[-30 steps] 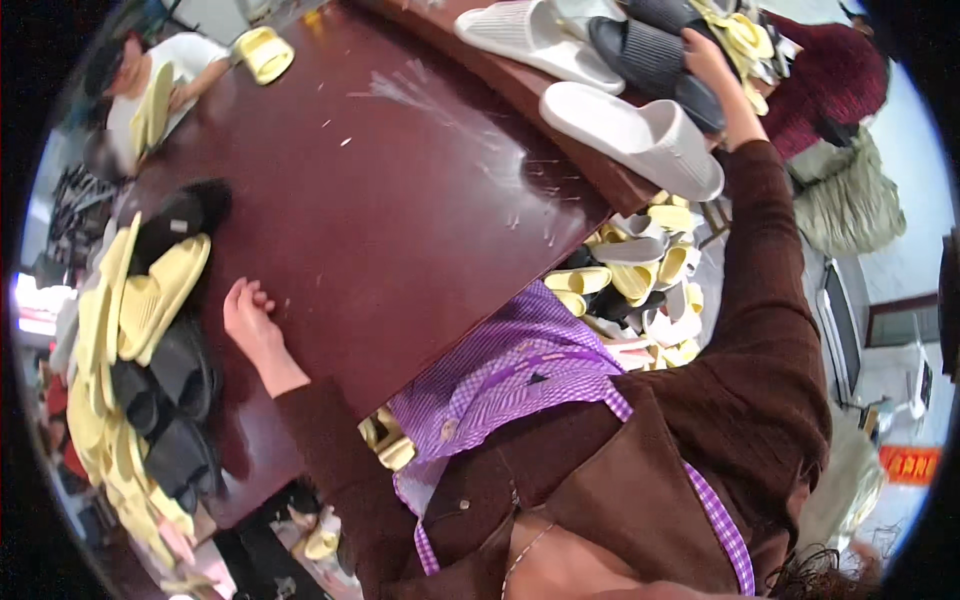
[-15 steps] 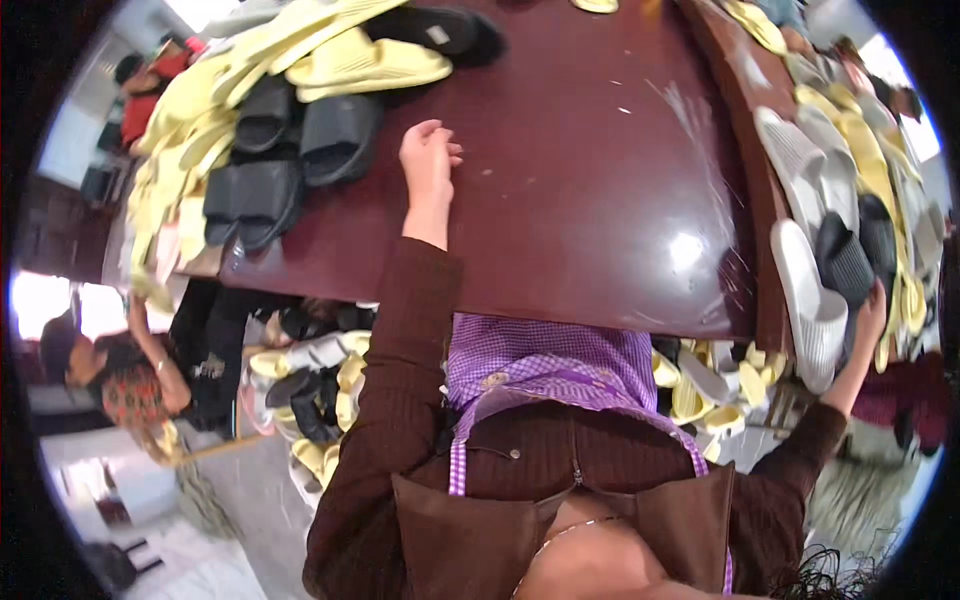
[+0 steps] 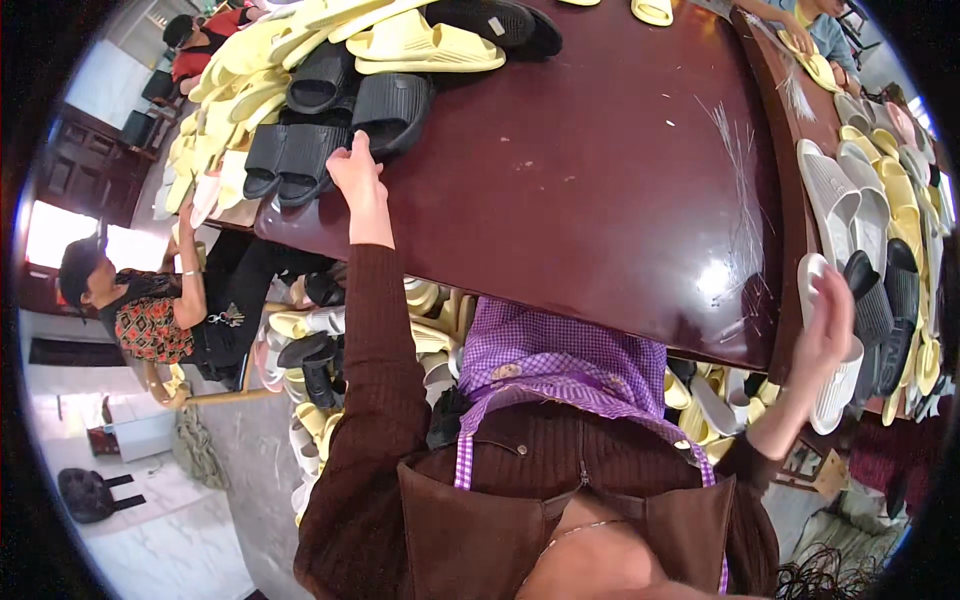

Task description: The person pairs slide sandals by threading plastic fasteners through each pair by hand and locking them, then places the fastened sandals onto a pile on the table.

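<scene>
My left hand [image 3: 358,182] is at the near right edge of a pair of black ribbed slide slippers [image 3: 312,155] on the table. Its fingers are bent against the edge of one slipper, and the fingertips are partly hidden. Another black slide [image 3: 392,108] lies just beyond the hand, its open end toward the right. My right hand [image 3: 826,322] is raised, slightly blurred, over the right edge of the table. The fingers look stretched out and hold nothing. Behind it lies a white slipper [image 3: 838,390], partly covered by the hand, beside a black slide [image 3: 868,300].
A heap of yellow slippers [image 3: 240,80] covers the far left of the dark red table [image 3: 580,180]. Thin white strands [image 3: 738,190] lie toward its right side. More slippers fill the right-hand ledge and the space below. A person [image 3: 150,310] stands at left; another [image 3: 825,40] handles a yellow slipper.
My left hand has moved left from the bare tabletop to the black slides. My right hand has let go of the black slide and lifted away toward me. My view has shifted slightly.
</scene>
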`<state>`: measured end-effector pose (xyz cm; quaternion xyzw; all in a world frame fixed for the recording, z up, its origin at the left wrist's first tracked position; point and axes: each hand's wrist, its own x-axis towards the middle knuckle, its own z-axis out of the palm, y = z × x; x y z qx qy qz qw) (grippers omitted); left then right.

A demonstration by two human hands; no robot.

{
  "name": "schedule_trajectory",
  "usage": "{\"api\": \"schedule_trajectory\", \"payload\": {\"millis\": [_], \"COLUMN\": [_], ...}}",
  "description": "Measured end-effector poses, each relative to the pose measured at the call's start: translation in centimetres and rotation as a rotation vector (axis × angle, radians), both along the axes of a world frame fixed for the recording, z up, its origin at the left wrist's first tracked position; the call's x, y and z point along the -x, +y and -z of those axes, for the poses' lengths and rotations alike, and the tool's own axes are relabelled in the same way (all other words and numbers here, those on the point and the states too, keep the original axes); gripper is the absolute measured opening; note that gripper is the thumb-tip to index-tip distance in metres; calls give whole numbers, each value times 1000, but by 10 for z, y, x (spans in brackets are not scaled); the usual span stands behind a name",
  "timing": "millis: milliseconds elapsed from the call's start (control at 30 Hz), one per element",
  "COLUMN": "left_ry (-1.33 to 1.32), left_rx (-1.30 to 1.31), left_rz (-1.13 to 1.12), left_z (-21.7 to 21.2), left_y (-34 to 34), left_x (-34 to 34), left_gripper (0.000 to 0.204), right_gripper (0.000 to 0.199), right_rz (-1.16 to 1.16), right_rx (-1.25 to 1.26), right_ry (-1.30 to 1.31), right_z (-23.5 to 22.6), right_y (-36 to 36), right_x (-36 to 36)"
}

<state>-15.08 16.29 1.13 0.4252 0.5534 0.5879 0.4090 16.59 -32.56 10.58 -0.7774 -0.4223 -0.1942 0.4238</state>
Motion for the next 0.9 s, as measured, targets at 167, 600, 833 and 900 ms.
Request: {"api": "schedule_trajectory", "payload": {"millis": [167,600,833,900], "left_ry": [-8,-284,-278,-274], "left_rx": [159,257,259,267], "left_rz": [132,404,503,576], "left_z": [3,10,-4,-9], "left_y": [11,-68,-133,-144], "left_x": [-3,77,147,150], "left_gripper": [40,29,31,32], "right_gripper": [19,16,18,23], "right_rz": [-332,-651,-696,-723], "right_rx": [5,136,206,259], "right_ry": [14,359,621,822], "right_z": [18,55,51,44], "right_y": [83,108,119,134], "right_x": [49,81,77,83]}}
